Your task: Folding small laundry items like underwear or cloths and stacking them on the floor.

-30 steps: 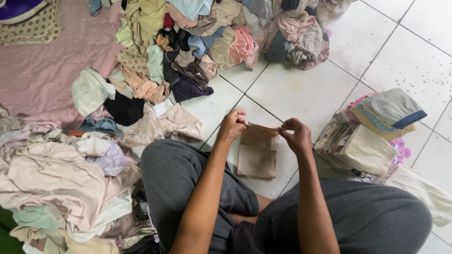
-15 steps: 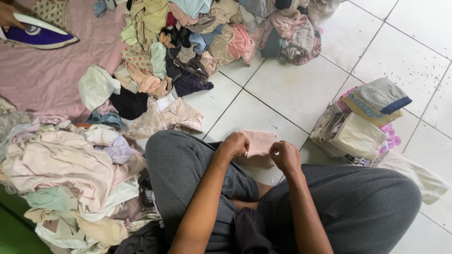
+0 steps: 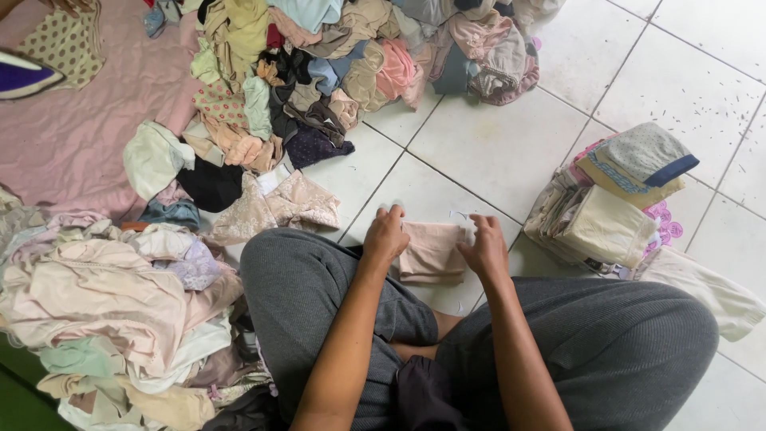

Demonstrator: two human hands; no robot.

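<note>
A small beige garment [image 3: 432, 252] lies folded flat on the white tiled floor [image 3: 495, 144] between my knees. My left hand [image 3: 386, 235] presses on its left edge, fingers curled over the cloth. My right hand [image 3: 483, 245] holds its right edge the same way. Both my legs, in grey trousers, are crossed below the garment.
A big heap of mixed clothes [image 3: 319, 72] lies ahead, another pile of pale clothes [image 3: 112, 303] at my left. A stack of folded clothes [image 3: 614, 199] sits at the right. A pink sheet [image 3: 88, 136] with a purple iron [image 3: 24, 76] is far left.
The garment hung open between my raised hands; it has since been folded smaller and laid down on the floor, with both hands lowered onto it.
</note>
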